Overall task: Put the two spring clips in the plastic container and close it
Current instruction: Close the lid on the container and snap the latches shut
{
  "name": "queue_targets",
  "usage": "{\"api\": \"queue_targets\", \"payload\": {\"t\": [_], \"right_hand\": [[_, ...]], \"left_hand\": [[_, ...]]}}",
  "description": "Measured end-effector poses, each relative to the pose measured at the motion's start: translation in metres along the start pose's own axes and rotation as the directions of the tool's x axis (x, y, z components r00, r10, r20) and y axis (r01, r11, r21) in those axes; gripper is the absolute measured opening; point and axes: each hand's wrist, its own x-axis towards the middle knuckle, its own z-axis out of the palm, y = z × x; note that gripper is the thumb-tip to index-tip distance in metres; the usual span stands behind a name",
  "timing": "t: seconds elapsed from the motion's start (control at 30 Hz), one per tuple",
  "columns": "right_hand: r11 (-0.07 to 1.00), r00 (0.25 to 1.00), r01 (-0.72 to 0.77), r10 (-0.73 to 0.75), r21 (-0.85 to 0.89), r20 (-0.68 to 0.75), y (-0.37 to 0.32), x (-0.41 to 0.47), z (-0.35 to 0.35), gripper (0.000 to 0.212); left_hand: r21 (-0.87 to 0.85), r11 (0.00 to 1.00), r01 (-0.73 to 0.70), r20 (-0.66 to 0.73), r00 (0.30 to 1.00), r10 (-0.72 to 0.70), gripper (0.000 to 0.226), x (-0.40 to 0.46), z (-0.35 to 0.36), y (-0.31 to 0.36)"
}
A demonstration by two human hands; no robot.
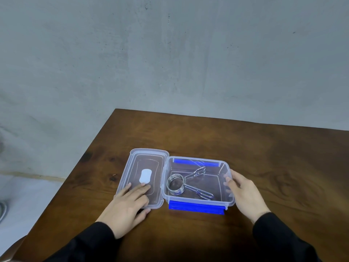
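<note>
A clear plastic container [225, 168] with blue latches stands open on the wooden table [264, 148]. Metal spring clips [177, 184] lie inside it, coil to the left and handles spreading right; they overlap, so I cannot tell them apart. The clear lid [136, 161] lies flat to the container's left, with a white label in its middle. My left hand [128, 203] rests on the lid's near part, fingers flat on top and thumb at its front edge. My right hand [245, 193] grips the container's right wall, fingers over its rim.
The table's left edge runs diagonally close to the lid, with grey floor beyond it. A grey wall stands behind the table. A blue latch [196, 206] juts out from the container's front toward me.
</note>
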Motion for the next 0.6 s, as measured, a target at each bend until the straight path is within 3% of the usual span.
{"api": "queue_targets", "payload": {"t": [0.13, 0.27, 0.37, 0.47, 0.53, 0.6], "right_hand": [[1.0, 1.0, -0.005, 0.005, -0.024, 0.008, -0.002, -0.001, -0.002, 0.034], [0.996, 1.0, -0.002, 0.002, -0.086, 0.001, 0.003, 0.002, -0.003, 0.038], [0.993, 1.0, -0.005, 0.005, -0.116, 0.0, 0.004, 0.004, -0.003, 0.039], [0.984, 0.989, -0.007, -0.02, -0.177, -0.146, -0.004, 0.0, -0.007, 0.05], [0.981, 0.966, 0.062, -0.106, -0.185, -0.235, -0.015, -0.004, -0.012, 0.05], [0.985, 0.966, 0.136, -0.156, -0.108, -0.205, -0.029, -0.007, -0.018, 0.05]], "left_hand": [[0.012, 1.0, 0.009, -0.01, 1.0, -0.009, 0.029, 0.009, 0.006, -0.009], [-0.036, 0.996, 0.08, -0.067, 0.994, -0.083, 0.059, 0.021, -0.006, -0.014], [-0.175, 0.96, 0.217, -0.141, 0.96, -0.243, 0.035, 0.032, -0.034, -0.009], [-0.486, 0.794, 0.365, -0.241, 0.817, -0.523, 0.016, 0.043, -0.073, 0.01], [-0.663, 0.689, 0.293, -0.317, 0.724, -0.613, 0.007, 0.052, -0.1, 0.024], [-0.829, 0.548, 0.114, -0.317, 0.712, -0.627, 0.018, 0.063, -0.125, 0.04]]}}
